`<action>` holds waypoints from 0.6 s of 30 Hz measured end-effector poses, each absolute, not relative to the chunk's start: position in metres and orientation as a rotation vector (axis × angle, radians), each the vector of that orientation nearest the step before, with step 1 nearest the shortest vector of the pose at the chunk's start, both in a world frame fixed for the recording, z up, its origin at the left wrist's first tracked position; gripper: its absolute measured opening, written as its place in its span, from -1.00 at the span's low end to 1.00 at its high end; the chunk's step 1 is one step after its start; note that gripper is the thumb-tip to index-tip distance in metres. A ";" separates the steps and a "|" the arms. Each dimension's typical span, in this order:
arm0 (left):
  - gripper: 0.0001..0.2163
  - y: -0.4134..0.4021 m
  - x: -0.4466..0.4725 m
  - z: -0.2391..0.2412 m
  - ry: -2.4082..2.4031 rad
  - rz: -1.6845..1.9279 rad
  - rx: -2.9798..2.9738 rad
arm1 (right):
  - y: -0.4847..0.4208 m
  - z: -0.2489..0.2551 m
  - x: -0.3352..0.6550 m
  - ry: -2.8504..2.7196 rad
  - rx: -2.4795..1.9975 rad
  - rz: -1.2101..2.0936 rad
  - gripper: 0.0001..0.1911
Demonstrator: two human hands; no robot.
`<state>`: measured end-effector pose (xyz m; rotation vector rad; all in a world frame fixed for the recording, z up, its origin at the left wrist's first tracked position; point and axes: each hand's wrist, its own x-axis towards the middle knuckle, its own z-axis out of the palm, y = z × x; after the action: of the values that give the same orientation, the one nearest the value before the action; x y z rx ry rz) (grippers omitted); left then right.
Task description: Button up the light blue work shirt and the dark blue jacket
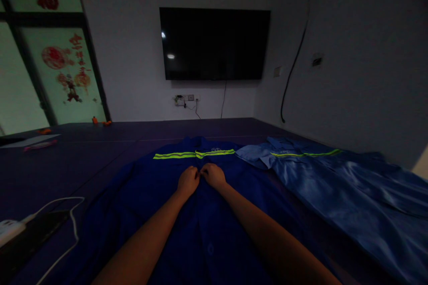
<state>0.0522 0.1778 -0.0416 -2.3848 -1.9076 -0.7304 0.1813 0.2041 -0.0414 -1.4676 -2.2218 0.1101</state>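
Note:
A dark blue work jacket point(133, 191) lies spread flat in front of me, its collar pointing away and a yellow-green reflective stripe point(174, 156) across its chest. My left hand point(188, 181) and my right hand point(213, 175) meet at the front placket, just below the stripe. Both have their fingers pinched closed on the jacket's front edge; any button between the fingertips is hidden. Lower on the placket a round button point(210, 248) shows.
A lighter blue work shirt point(321, 187) with a similar stripe lies to the right, its sleeve touching the jacket. At left are a white cable point(75, 222) and a black flat object point(36, 236). A television point(216, 44) hangs on the far wall; small orange items point(106, 123) lie near the door.

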 end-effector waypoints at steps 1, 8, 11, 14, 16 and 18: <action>-0.85 0.178 0.052 -0.041 -1.910 -0.722 -2.388 | 0.204 -0.041 0.181 -2.222 -1.469 0.110 -0.81; -0.85 0.178 0.052 -0.041 -1.898 -0.703 -2.395 | 0.204 -0.042 0.181 -2.218 -1.463 0.091 -0.82; -0.85 0.178 0.052 -0.041 -1.879 -0.698 -2.392 | 0.204 -0.042 0.181 -2.221 -1.460 0.065 -0.81; -0.84 0.179 0.052 -0.042 -1.869 -0.693 -2.401 | 0.204 -0.042 0.181 -2.231 -1.468 0.043 -0.81; -0.84 0.179 0.052 -0.043 -1.862 -0.698 -2.402 | 0.203 -0.041 0.180 -2.229 -1.485 0.031 -0.81; -0.85 0.179 0.052 -0.044 -1.848 -0.713 -2.396 | 0.202 -0.040 0.180 -2.223 -1.501 0.023 -0.81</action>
<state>0.0518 0.1794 -0.0437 -2.3960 -1.8482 -0.7134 0.1802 0.2022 -0.0402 -1.5008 -2.2231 0.0231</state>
